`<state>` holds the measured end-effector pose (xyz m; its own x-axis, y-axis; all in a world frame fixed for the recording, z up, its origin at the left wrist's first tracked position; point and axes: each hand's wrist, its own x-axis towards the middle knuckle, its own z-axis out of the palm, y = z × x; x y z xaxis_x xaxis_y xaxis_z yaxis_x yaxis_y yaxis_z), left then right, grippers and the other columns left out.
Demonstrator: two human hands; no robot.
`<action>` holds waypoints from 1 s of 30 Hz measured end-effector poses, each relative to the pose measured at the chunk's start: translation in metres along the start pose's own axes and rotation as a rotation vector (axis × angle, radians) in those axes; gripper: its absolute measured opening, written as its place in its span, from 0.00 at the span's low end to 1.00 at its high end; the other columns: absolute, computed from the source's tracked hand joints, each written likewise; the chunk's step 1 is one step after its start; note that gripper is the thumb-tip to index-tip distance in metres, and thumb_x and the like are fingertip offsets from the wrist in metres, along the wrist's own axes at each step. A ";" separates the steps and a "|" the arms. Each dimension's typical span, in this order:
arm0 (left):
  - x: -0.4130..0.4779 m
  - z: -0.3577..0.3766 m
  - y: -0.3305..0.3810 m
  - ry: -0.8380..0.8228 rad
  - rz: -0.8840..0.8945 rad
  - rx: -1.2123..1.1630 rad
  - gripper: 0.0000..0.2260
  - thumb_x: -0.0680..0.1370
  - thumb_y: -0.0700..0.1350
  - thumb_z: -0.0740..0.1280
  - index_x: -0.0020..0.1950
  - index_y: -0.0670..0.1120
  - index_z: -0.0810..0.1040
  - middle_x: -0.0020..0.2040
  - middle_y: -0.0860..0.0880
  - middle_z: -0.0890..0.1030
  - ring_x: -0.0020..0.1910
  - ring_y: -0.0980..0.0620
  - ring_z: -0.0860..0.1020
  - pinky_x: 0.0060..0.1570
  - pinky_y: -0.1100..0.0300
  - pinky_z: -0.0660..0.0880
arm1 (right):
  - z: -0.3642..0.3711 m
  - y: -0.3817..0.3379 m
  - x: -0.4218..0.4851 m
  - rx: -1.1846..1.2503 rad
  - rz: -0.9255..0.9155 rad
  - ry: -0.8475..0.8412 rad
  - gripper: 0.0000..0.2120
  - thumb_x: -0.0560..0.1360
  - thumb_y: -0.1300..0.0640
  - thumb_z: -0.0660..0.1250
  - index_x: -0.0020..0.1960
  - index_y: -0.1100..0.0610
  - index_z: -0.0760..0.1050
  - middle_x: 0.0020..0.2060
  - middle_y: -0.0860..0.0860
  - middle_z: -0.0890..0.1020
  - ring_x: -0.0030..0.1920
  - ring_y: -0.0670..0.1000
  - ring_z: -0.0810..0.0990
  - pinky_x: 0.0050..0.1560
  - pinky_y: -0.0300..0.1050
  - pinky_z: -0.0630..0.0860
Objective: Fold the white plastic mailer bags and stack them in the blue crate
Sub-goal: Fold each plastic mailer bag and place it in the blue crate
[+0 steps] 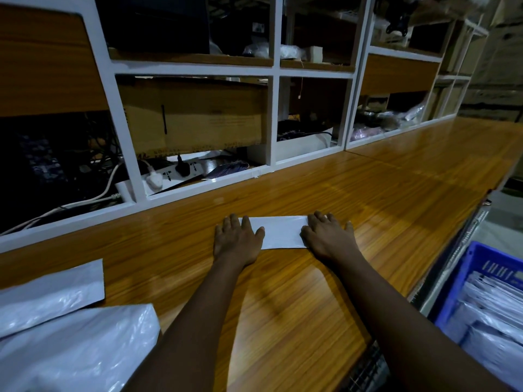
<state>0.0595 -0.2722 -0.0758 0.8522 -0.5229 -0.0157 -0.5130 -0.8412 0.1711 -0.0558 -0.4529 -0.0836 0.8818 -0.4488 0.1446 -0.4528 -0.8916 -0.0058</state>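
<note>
A white mailer bag (281, 232), folded into a narrow strip, lies flat on the wooden table (368, 193). My left hand (237, 239) presses its left end with straight fingers. My right hand (325, 236) presses its right end, palm down and fingers spread. A pile of unfolded white mailer bags (70, 335) lies at the near left of the table. The blue crate (458, 292) stands off the table at the lower right and holds several folded white bags (492, 321).
White-framed shelving (271, 117) runs along the far edge of the table, with a cardboard box (198, 117), a power strip (175, 171) and cables inside. The table stretches away to the right.
</note>
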 end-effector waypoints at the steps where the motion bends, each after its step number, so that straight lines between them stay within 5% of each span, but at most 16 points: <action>1: -0.003 0.000 0.000 0.014 -0.006 -0.003 0.31 0.83 0.62 0.43 0.82 0.47 0.47 0.81 0.42 0.46 0.80 0.42 0.46 0.77 0.44 0.43 | -0.003 -0.002 -0.002 -0.011 0.011 0.059 0.25 0.80 0.42 0.47 0.68 0.56 0.68 0.71 0.56 0.69 0.72 0.62 0.64 0.65 0.72 0.60; 4: -0.012 -0.002 0.004 0.157 0.059 0.013 0.28 0.84 0.59 0.46 0.81 0.47 0.52 0.81 0.43 0.51 0.79 0.43 0.50 0.76 0.43 0.45 | -0.007 -0.010 -0.006 -0.091 -0.060 0.178 0.29 0.78 0.42 0.45 0.66 0.57 0.73 0.67 0.58 0.75 0.69 0.63 0.69 0.66 0.66 0.64; 8: -0.013 -0.004 0.006 0.322 0.296 0.090 0.23 0.85 0.49 0.51 0.79 0.44 0.57 0.79 0.45 0.59 0.78 0.46 0.56 0.76 0.46 0.50 | -0.008 -0.042 -0.007 0.205 -0.220 0.286 0.22 0.83 0.49 0.53 0.65 0.62 0.75 0.66 0.62 0.76 0.66 0.61 0.75 0.65 0.57 0.70; 11: -0.008 0.002 0.000 0.262 0.405 0.025 0.22 0.84 0.43 0.56 0.78 0.42 0.59 0.78 0.44 0.63 0.77 0.47 0.60 0.75 0.54 0.55 | -0.003 -0.055 -0.004 0.286 -0.343 0.232 0.18 0.81 0.55 0.54 0.60 0.65 0.76 0.57 0.63 0.80 0.56 0.64 0.79 0.54 0.56 0.74; 15: -0.006 0.000 0.000 0.139 0.436 0.000 0.21 0.86 0.43 0.51 0.79 0.42 0.56 0.80 0.45 0.58 0.78 0.49 0.56 0.75 0.58 0.50 | -0.001 -0.047 0.003 0.078 -0.369 0.025 0.41 0.74 0.41 0.33 0.78 0.63 0.58 0.78 0.60 0.60 0.78 0.61 0.58 0.72 0.65 0.58; 18: -0.004 -0.006 0.001 0.064 0.405 0.012 0.22 0.86 0.48 0.48 0.81 0.45 0.53 0.81 0.47 0.54 0.79 0.48 0.52 0.77 0.51 0.49 | -0.004 -0.046 0.004 -0.020 -0.384 -0.036 0.47 0.69 0.39 0.27 0.79 0.59 0.56 0.80 0.58 0.52 0.79 0.61 0.49 0.74 0.68 0.52; 23: -0.002 -0.005 -0.001 -0.007 0.373 0.091 0.24 0.86 0.51 0.46 0.81 0.49 0.47 0.82 0.49 0.47 0.80 0.44 0.47 0.76 0.44 0.47 | -0.004 -0.049 -0.001 -0.055 -0.370 -0.029 0.26 0.85 0.47 0.44 0.78 0.57 0.60 0.80 0.58 0.52 0.79 0.62 0.48 0.75 0.68 0.51; 27: 0.003 0.002 -0.004 -0.004 0.375 0.136 0.24 0.86 0.53 0.46 0.81 0.49 0.48 0.82 0.49 0.46 0.80 0.43 0.46 0.77 0.44 0.47 | -0.001 -0.048 -0.003 -0.039 -0.344 -0.010 0.45 0.72 0.39 0.28 0.78 0.59 0.59 0.79 0.59 0.55 0.79 0.62 0.51 0.74 0.68 0.53; 30: 0.009 0.003 -0.002 -0.027 0.314 0.109 0.25 0.85 0.55 0.45 0.81 0.49 0.48 0.82 0.48 0.46 0.80 0.43 0.45 0.77 0.44 0.46 | -0.001 -0.044 0.003 -0.035 -0.320 0.002 0.47 0.70 0.38 0.27 0.77 0.59 0.61 0.79 0.61 0.57 0.78 0.64 0.53 0.73 0.69 0.54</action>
<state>0.0679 -0.2761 -0.0790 0.6488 -0.7609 -0.0053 -0.7591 -0.6477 0.0651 -0.0328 -0.4149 -0.0820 0.9800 -0.1455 0.1356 -0.1566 -0.9848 0.0746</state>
